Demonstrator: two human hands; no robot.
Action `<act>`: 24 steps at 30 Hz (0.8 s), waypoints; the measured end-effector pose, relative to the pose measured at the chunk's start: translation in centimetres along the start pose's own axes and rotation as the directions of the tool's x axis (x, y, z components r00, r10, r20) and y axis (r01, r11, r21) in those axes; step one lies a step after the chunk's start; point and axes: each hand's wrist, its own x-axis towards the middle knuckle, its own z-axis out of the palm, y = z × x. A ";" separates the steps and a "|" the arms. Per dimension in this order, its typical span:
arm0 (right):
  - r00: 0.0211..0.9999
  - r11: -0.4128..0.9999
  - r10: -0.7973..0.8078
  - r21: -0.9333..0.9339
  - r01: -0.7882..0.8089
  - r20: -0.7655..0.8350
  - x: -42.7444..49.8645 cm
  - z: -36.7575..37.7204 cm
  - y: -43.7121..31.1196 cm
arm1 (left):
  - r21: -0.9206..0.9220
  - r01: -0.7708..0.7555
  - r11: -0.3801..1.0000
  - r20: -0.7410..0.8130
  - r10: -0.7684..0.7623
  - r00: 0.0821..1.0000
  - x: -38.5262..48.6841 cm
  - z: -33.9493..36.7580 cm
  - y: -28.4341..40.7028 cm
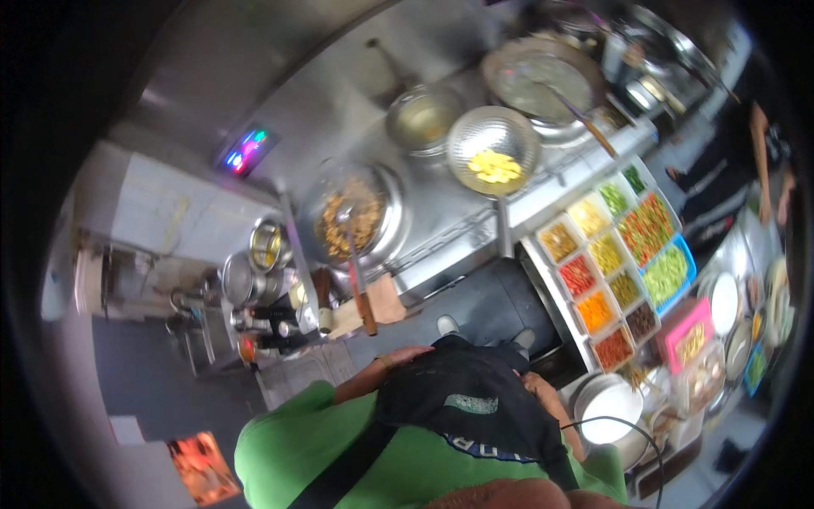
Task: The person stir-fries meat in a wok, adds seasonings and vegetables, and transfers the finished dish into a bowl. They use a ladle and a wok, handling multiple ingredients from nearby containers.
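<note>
My left hand [409, 356] lies against the upper left edge of the black apron [464, 382], its fingertips blurred at the cloth. At the apron's right side is my right hand [539, 387], fingers bent; whether it grips the cloth cannot be seen. Ahead on the steel range, a wok [318, 184] holds browned chopped food, with a wooden-handled ladle [356, 267] resting in it. A perforated steel strainer [493, 124] with yellow pieces [495, 167] sits beside a pot of liquid [425, 118]. Farther back right, a large wok [544, 79] of pale liquid has another wooden-handled utensil [582, 121].
Tubs of chopped ingredients [604, 254] fill a counter at right, near a pink container [687, 334] and stacked white plates [612, 413]. Steel pots [240, 280] and bottles stand at left. The strainer's handle [504, 229] overhangs the range edge. Another person [718, 153] stands at far right.
</note>
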 end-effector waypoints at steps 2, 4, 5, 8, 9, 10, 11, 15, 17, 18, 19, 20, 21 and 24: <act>0.978 0.999 0.031 0.000 -0.032 -0.208 1.9 -0.7 -2.3 | -0.216 0.082 0.973 -0.172 -0.121 0.978 -3.4 -2.2 0.0; 0.819 0.964 -0.199 -0.260 0.063 -0.538 2.8 -2.0 -7.1 | -0.383 0.092 0.919 -0.299 -0.218 0.929 -7.9 -4.1 -1.0; 0.761 0.950 -0.288 -0.273 0.152 -0.581 3.3 -3.4 -10.5 | -0.435 0.034 0.900 -0.369 -0.212 0.905 -8.9 -5.0 -1.2; 0.589 0.779 -0.386 0.092 0.621 -0.710 4.6 -5.4 -24.3 | -0.421 -0.066 0.905 -0.459 -0.150 0.876 -12.1 -8.3 -2.7; 0.639 0.753 -0.411 0.154 0.640 -0.650 5.0 -5.2 -29.6 | -0.386 -0.068 0.920 -0.477 -0.136 0.869 -12.6 -9.4 -3.2; 0.701 0.792 -0.447 0.118 0.599 -0.556 5.1 -4.6 -34.0 | -0.394 -0.088 0.915 -0.500 -0.132 0.856 -12.9 -10.4 -3.4; 0.733 0.808 -0.512 0.038 0.587 -0.448 5.1 -4.0 -37.9 | -0.395 -0.084 0.915 -0.524 -0.149 0.838 -13.2 -11.3 -3.6; 0.851 0.873 -0.423 -0.390 0.291 -0.312 5.5 -1.7 -46.9 | -0.414 -0.109 0.904 -0.551 -0.153 0.821 -14.0 -13.2 -2.5; 0.777 0.886 -0.442 -0.357 0.297 -0.449 5.8 -2.3 -46.9 | -0.306 -0.184 0.934 -0.601 -0.040 0.798 -14.7 -13.0 -0.8; 0.732 0.901 -0.427 -0.320 0.294 -0.530 5.9 -2.9 -46.2 | -0.282 -0.206 0.937 -0.611 -0.010 0.792 -15.4 -12.4 0.0; 0.726 0.862 -0.507 -0.278 0.424 -0.465 5.8 -3.7 -45.0 | -0.156 -0.216 0.964 -0.661 0.061 0.748 -16.5 -11.5 0.9; 0.676 0.806 -0.583 -0.216 0.551 -0.451 5.6 -4.6 -43.6 | -0.044 -0.223 0.974 -0.687 0.132 0.714 -17.6 -11.1 2.4; 0.631 0.752 -0.625 -0.140 0.644 -0.459 5.1 -5.5 -42.0 | 0.042 -0.230 0.972 -0.687 0.196 0.700 -18.5 -10.7 4.3; 0.746 0.602 -0.528 0.441 0.665 -0.405 2.6 -7.3 -36.7 | 0.229 -0.239 0.944 -0.606 0.330 0.723 -21.1 -8.0 11.1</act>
